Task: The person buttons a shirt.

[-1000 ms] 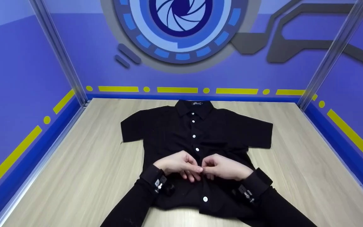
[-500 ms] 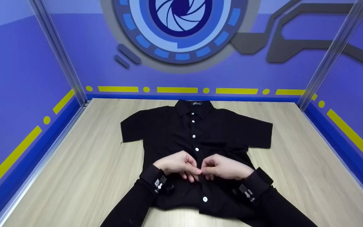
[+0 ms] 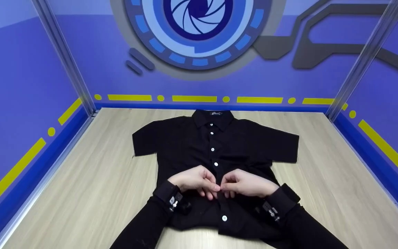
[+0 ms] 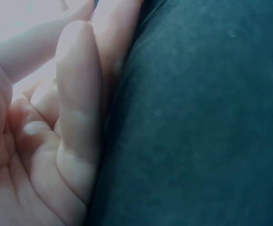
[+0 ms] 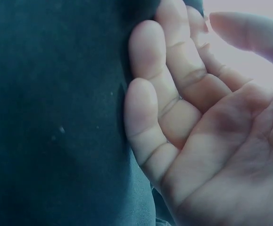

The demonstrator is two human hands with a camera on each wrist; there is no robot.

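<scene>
A black short-sleeved shirt [image 3: 181, 141] lies front up, its collar [image 3: 201, 120] at the far side and white buttons down the middle. Over the lower placket, my left hand [image 3: 193, 180] and right hand [image 3: 249, 183] meet, thumb tips almost together, each pinching the placket's cloth. Whatever sits between the fingertips is hidden. One white button [image 3: 216, 164] shows just beyond the hands, another [image 3: 224, 218] nearer the hem. In the left wrist view, curled fingers [image 4: 79, 94] lie along dark cloth. The right wrist view has bent fingers [image 5: 148, 52] against the shirt.
Under the shirt is a light wooden tabletop [image 3: 116, 166]. Blue printed panels [image 3: 92, 58] wall it in at the back and both sides, with metal posts [image 3: 64, 55] at the rear corners. Dark straps with small devices [image 3: 174, 200] sit on the wrists.
Both thumb tips have shifted very slightly to the left, and the lowest button has moved a touch with the cloth. Otherwise the hands and shirt keep their places.
</scene>
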